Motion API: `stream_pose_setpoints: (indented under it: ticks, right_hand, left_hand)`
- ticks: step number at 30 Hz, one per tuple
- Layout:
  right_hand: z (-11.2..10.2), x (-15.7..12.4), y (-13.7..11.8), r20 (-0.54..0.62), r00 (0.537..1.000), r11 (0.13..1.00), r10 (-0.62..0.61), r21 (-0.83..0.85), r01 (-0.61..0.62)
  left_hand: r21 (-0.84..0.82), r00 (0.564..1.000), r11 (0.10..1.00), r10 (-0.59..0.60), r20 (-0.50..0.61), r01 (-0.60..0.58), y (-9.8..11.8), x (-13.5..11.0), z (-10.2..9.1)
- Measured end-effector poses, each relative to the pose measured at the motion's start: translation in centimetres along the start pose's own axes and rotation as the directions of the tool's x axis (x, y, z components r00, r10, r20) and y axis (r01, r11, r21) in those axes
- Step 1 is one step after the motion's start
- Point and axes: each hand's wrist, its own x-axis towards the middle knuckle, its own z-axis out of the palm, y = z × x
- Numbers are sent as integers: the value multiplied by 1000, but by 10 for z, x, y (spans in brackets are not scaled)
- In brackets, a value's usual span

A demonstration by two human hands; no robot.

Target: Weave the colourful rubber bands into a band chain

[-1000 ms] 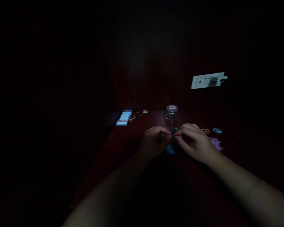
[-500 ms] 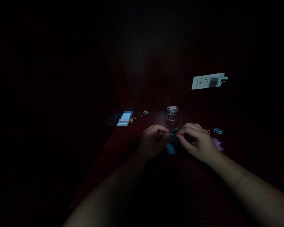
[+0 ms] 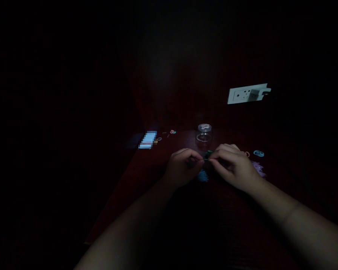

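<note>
My left hand (image 3: 184, 167) is closed in a pinch, thumb against forefinger. Facing it, my right hand (image 3: 233, 165) pinches too, and a short gap parts the fingertips. Across that gap runs a thin pale bluish strand (image 3: 206, 159), held at both ends; its exact kind is too dim to tell. Just below the fingertips lies a blue textured piece (image 3: 203, 175), partly covered by my left hand. A small dark green thing (image 3: 208, 153) shows behind the fingers. Past my right wrist is a purple spiky-edged piece (image 3: 258, 169), partly hidden by that hand.
On the dark red table (image 3: 135, 183) stands a clear lidded jar (image 3: 204, 134). A lit phone (image 3: 148, 140) lies at the left edge, near small rings (image 3: 172, 132). Blue rings (image 3: 258, 153) lie at right. A wall socket (image 3: 246, 94) holds a plug.
My fingertips have come slightly closer together, and less of the pale strand shows between them. The whole view has shifted a little.
</note>
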Motion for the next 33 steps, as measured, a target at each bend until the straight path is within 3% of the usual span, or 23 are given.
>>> stream_pose_setpoints:
  ticks: [25, 33]
  right_hand:
    - [-1, 0, 3, 10, 1000, 1000, 10, 23, -10]
    - [4, -1, 5, 31, 999, 999, 14, 35, -15]
  left_hand:
    - [45, 999, 998, 36, 24, -37, -4, 2, -3]
    - [-15, 998, 1000, 23, 65, -22, -6, 1, -2]
